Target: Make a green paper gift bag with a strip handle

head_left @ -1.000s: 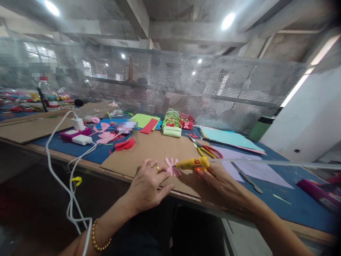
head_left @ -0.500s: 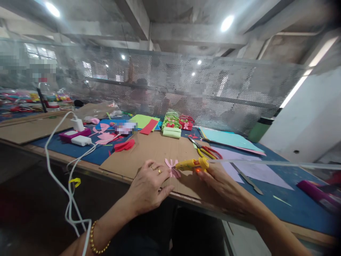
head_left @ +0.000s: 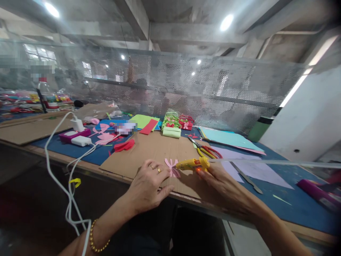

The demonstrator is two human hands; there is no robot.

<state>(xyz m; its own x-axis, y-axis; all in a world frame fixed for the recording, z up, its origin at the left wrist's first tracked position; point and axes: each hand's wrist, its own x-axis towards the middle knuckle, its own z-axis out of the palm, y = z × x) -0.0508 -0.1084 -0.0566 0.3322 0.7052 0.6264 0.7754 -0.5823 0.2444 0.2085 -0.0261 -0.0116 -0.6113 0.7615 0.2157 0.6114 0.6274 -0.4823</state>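
My right hand (head_left: 217, 179) is wrapped round a yellow hot glue gun (head_left: 193, 164) with a small orange light. A clear glue stick (head_left: 255, 161) sticks out behind it to the right. The gun's nozzle meets the middle of a pink paper bow (head_left: 173, 170) cut into strips, which lies on brown cardboard (head_left: 154, 149). From the left, my left hand (head_left: 151, 183) lies over the cardboard with its fingertips at the bow's left edge. Its fingers are stretched out and the thumb is apart; the fingertips' exact contact is partly hidden.
Pliers-like scissors (head_left: 206, 151) and a metal blade (head_left: 247, 179) lie right of the cardboard. Small green paper bags (head_left: 171, 132) and a red one (head_left: 185, 124) stand behind. Leftward are red paper pieces (head_left: 124, 145), a power strip (head_left: 74, 135) and white cables (head_left: 48, 149) hanging over the edge.
Almost nothing differs. Both hands, the glue gun and the bow keep practically the same places, with only a tiny shift of the view.
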